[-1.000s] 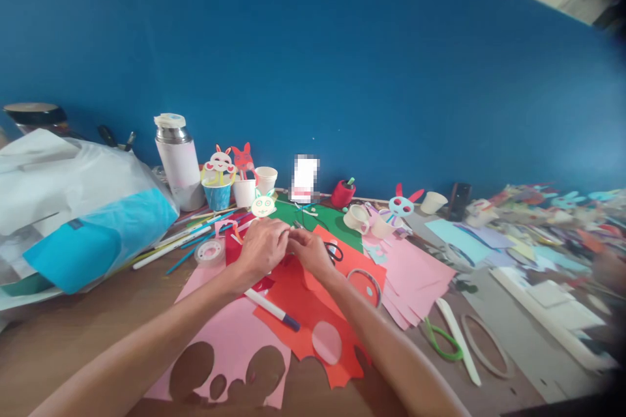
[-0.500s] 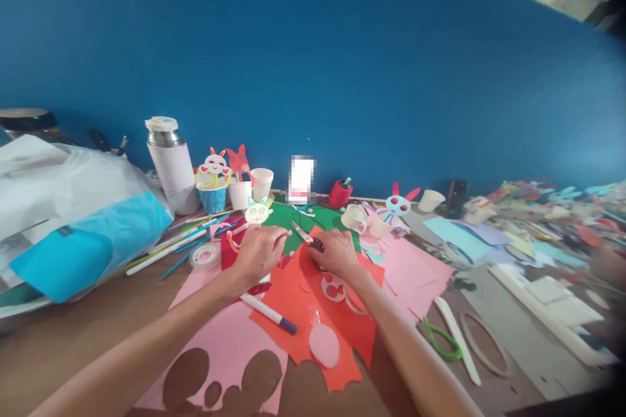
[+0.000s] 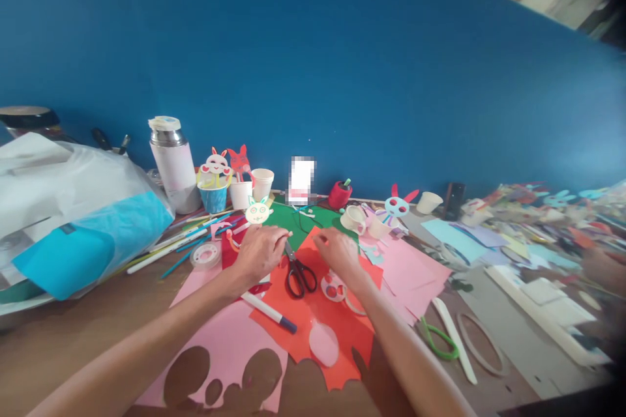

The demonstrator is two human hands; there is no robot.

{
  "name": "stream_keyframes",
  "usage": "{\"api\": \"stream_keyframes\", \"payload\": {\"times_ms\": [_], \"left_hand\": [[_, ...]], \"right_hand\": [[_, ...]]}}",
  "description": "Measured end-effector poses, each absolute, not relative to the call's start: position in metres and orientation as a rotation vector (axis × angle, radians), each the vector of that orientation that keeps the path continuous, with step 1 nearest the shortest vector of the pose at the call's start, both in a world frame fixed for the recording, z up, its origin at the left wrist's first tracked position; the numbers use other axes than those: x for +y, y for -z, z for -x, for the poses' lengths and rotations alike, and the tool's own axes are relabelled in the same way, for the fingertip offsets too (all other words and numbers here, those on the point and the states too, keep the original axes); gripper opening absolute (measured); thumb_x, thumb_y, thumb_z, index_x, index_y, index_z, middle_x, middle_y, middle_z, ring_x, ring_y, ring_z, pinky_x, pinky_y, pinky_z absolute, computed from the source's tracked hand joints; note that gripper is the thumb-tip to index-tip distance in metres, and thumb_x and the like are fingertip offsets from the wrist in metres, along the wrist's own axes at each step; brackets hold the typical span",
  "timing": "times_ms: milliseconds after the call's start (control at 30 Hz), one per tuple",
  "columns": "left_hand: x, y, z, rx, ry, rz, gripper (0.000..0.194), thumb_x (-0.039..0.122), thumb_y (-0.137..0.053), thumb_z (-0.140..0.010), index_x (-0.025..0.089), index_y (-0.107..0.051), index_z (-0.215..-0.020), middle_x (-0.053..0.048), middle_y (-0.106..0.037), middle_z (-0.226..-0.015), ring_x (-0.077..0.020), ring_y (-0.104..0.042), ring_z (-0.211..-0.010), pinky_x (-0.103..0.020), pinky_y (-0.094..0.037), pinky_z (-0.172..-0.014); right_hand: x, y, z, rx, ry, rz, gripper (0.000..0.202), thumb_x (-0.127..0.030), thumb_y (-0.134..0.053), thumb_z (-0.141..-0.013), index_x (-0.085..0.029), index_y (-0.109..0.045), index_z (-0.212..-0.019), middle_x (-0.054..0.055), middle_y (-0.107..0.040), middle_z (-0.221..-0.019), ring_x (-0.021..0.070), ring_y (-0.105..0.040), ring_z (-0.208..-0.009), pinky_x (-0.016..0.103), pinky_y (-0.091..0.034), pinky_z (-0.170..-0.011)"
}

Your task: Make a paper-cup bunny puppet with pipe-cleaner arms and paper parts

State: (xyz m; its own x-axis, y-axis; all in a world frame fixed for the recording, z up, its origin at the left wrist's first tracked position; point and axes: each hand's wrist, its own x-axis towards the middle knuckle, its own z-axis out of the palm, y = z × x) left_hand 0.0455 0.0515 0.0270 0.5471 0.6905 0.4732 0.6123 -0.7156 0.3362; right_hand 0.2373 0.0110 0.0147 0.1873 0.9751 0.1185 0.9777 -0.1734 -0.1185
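My left hand point(image 3: 260, 252) is closed in a pinch over the middle of the paper pile. A tiny pale bit shows at its fingertips, too small to name. Black-handled scissors point(image 3: 300, 277) lie on the orange-red paper point(image 3: 278, 300), blades pointing away, tips close to my left fingers. Over the right part of that paper is my right hand point(image 3: 338, 251), its fingers loosely bent and apart, with nothing visible in them. Just below it lies a white cut-out face with red spots point(image 3: 333, 288). A pink paper oval point(image 3: 323, 344) and a white marker with a dark cap point(image 3: 270, 313) are nearer me.
Pink paper with cut holes point(image 3: 229, 339) lies at front left. Paper cups with rabbit figures point(image 3: 213, 197), a flask point(image 3: 172, 166) and a tape roll point(image 3: 205, 255) stand or lie left. A green pipe cleaner point(image 3: 440, 342) lies right. A blue wall point(image 3: 313, 65) rises behind.
My right hand has let go of the scissors, which now lie handles toward me on the orange-red paper. My left hand has stayed in about the same place.
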Motion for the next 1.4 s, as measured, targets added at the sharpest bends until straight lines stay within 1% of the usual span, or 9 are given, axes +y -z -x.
{"api": "stream_keyframes", "payload": {"times_ms": [100, 200, 333, 533, 767, 1000, 1133, 1300, 1400], "left_hand": [[0.052, -0.027, -0.045, 1.089, -0.897, -2.635, 0.026, 0.021, -0.04, -0.086, 0.019, -0.066, -0.089, -0.003, -0.07, -0.08, -0.0166, -0.062, -0.074, -0.029, -0.038, -0.069], [0.053, -0.026, -0.046, 1.07, -0.892, -2.645, 0.027, 0.022, -0.039, -0.086, 0.018, -0.066, -0.09, -0.003, -0.07, -0.08, -0.0168, -0.062, -0.074, -0.028, -0.038, -0.069], [0.054, -0.023, -0.046, 1.098, -0.91, -2.657, 0.027, 0.022, -0.04, -0.085, 0.019, -0.066, -0.089, -0.003, -0.07, -0.08, -0.0173, -0.062, -0.074, -0.029, -0.038, -0.068], [0.054, -0.021, -0.046, 1.061, -0.882, -2.644, 0.028, 0.022, -0.038, -0.086, 0.018, -0.066, -0.091, -0.004, -0.07, -0.083, -0.017, -0.062, -0.078, -0.028, -0.039, -0.072], [0.052, -0.024, -0.046, 1.107, -0.847, -2.613, 0.027, 0.02, -0.04, -0.084, 0.02, -0.066, -0.091, -0.003, -0.071, -0.086, -0.0166, -0.062, -0.08, -0.027, -0.039, -0.071], [0.052, -0.025, -0.046, 1.128, -0.847, -2.575, 0.027, 0.021, -0.041, -0.083, 0.021, -0.067, -0.091, -0.003, -0.071, -0.086, -0.0172, -0.063, -0.08, -0.027, -0.041, -0.069], [0.052, -0.024, -0.046, 1.131, -0.833, -2.555, 0.027, 0.022, -0.041, -0.083, 0.02, -0.066, -0.093, -0.004, -0.071, -0.088, -0.0185, -0.063, -0.082, -0.027, -0.042, -0.07], [0.052, -0.023, -0.046, 1.112, -0.823, -2.564, 0.027, 0.022, -0.04, -0.084, 0.02, -0.066, -0.093, -0.005, -0.07, -0.089, -0.0189, -0.063, -0.081, -0.028, -0.041, -0.072], [0.052, -0.024, -0.046, 1.12, -0.802, -2.58, 0.027, 0.022, -0.04, -0.084, 0.02, -0.066, -0.092, -0.005, -0.07, -0.086, -0.0183, -0.063, -0.08, -0.027, -0.041, -0.07]], "right_hand": [[0.015, -0.023, -0.27, -1.773, 0.024, 2.481, 0.048, -0.049, -0.032, -0.084, -0.016, -0.067, -0.082, 0.014, -0.066, -0.083, 0.0248, -0.061, -0.079, 0.03, -0.037, -0.061], [0.016, -0.019, -0.284, -1.764, -0.038, 2.554, 0.053, -0.058, -0.041, -0.076, -0.013, -0.068, -0.07, 0.016, -0.066, -0.075, 0.0276, -0.062, -0.074, 0.031, -0.039, -0.06], [0.018, -0.007, -0.277, -1.827, -0.119, 2.512, 0.046, -0.055, -0.051, -0.07, -0.012, -0.067, -0.069, 0.018, -0.066, -0.075, 0.0287, -0.062, -0.075, 0.031, -0.038, -0.059], [0.014, -0.014, -0.273, -1.938, -0.256, 2.249, 0.023, -0.034, -0.045, -0.077, -0.017, -0.059, -0.07, 0.006, -0.062, -0.066, 0.0179, -0.057, -0.064, 0.025, -0.032, -0.054], [0.012, -0.013, -0.253, -1.994, -0.521, 1.81, 0.018, -0.026, -0.032, -0.085, -0.02, -0.048, -0.078, -0.003, -0.052, -0.067, 0.0097, -0.049, -0.059, 0.02, -0.033, -0.053], [0.011, -0.004, -0.236, -1.808, -0.797, 1.549, 0.034, -0.044, -0.029, -0.089, -0.02, -0.043, -0.069, -0.004, -0.043, -0.057, 0.0101, -0.042, -0.052, 0.022, -0.035, -0.05], [0.011, -0.003, -0.234, -1.803, -0.843, 1.456, 0.029, -0.043, -0.032, -0.089, -0.02, -0.046, -0.079, -0.003, -0.05, -0.065, 0.0098, -0.046, -0.057, 0.021, -0.038, -0.053], [0.01, -0.001, -0.233, -1.751, -0.793, 1.449, 0.026, -0.042, -0.035, -0.088, -0.021, -0.05, -0.09, -0.006, -0.04, -0.059, 0.0083, -0.036, -0.049, 0.019, -0.032, -0.047], [0.009, -0.002, -0.231, -1.75, -0.734, 1.458, 0.031, -0.044, -0.034, -0.088, -0.021, -0.051, -0.097, -0.005, -0.042, -0.06, 0.0083, -0.037, -0.049, 0.019, -0.032, -0.047]]}}
